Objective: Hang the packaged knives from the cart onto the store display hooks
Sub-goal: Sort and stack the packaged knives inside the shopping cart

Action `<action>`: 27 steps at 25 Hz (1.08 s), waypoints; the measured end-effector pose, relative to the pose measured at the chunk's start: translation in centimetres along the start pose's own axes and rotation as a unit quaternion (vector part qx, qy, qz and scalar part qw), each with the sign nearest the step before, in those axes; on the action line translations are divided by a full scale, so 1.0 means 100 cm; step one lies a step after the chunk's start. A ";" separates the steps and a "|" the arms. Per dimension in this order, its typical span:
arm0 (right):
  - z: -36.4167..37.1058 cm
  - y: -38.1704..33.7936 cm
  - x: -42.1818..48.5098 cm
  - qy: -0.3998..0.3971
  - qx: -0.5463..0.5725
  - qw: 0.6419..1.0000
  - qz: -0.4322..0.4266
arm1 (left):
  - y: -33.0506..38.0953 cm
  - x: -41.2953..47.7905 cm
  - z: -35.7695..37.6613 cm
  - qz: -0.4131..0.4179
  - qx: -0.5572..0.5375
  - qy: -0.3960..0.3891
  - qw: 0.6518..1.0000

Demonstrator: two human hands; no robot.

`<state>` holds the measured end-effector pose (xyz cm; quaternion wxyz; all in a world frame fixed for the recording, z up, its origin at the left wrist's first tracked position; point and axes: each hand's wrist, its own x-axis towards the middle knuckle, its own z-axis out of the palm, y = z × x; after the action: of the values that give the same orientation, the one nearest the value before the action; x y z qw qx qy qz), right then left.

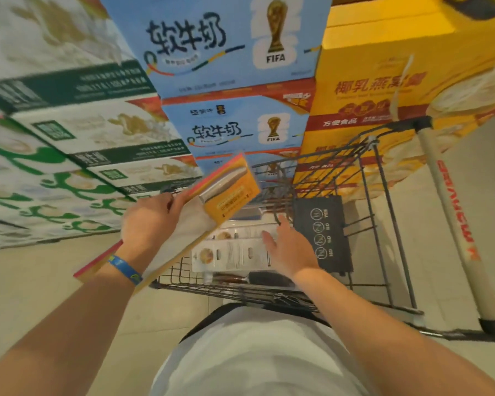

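My left hand [149, 221] grips a long packaged knife [226, 190] with an orange card and a red edge, held tilted over the left rim of the wire cart [383, 195]. The steel blade shows through the pack near its far end. My right hand [290, 247] hovers open, fingers spread, just above several white packaged knives [235, 252] lying flat in the cart's basket. A dark-handled knife pack [257, 278] lies at the near end of the basket. No display hooks are in view.
Stacked cartons wall the far side: green and white ones [69, 138] at left, blue milk boxes [229, 52] in the middle, yellow ones [383, 87] at right. A black child-seat flap [323, 232] stands in the cart. The cart handle [452, 221] runs along the right. Pale tile floor [40, 281] lies at left.
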<state>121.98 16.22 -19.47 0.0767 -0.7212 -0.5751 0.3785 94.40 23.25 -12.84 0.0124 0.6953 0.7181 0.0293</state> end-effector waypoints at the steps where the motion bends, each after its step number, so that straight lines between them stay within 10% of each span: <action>1: -0.008 0.002 0.003 -0.005 0.024 1.000 0.002 | 0.001 0.000 -0.005 0.000 -0.004 0.021 1.000; 4: -0.049 -0.015 0.008 0.144 0.212 0.967 -0.002 | 0.014 0.007 -0.029 0.035 -0.007 0.097 0.995; 7: -0.108 -0.056 0.014 0.339 0.123 0.913 -0.192 | 0.048 0.021 -0.050 0.121 0.003 0.130 0.984; 10: -0.147 -0.094 0.022 0.148 -0.093 0.914 -0.367 | 0.095 0.034 -0.063 0.212 0.014 0.106 0.971; 13: -0.165 -0.090 0.024 0.027 -0.263 0.921 -0.286 | 0.137 0.041 -0.070 0.317 0.029 0.114 0.941; 18: -0.172 0.017 -0.006 0.179 -0.125 0.971 -0.102 | 0.187 0.032 -0.055 0.384 -0.144 0.242 0.879; 22: -0.146 0.098 -0.047 0.295 0.028 0.949 0.103 | 0.198 0.014 -0.006 0.148 -0.241 -0.073 0.956; 24: -0.122 0.117 -0.057 0.303 0.068 0.938 0.155 | 0.198 0.006 0.023 0.053 -0.172 -0.258 0.949; 27: -0.080 0.128 -0.052 0.279 0.104 0.929 0.219 | 0.202 -0.005 0.048 0.009 -0.217 -0.334 0.917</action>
<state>136.68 10.02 -18.46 0.2241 -0.8935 -0.3159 0.2273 114.87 23.53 -16.41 0.4014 0.6517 0.6417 -0.0496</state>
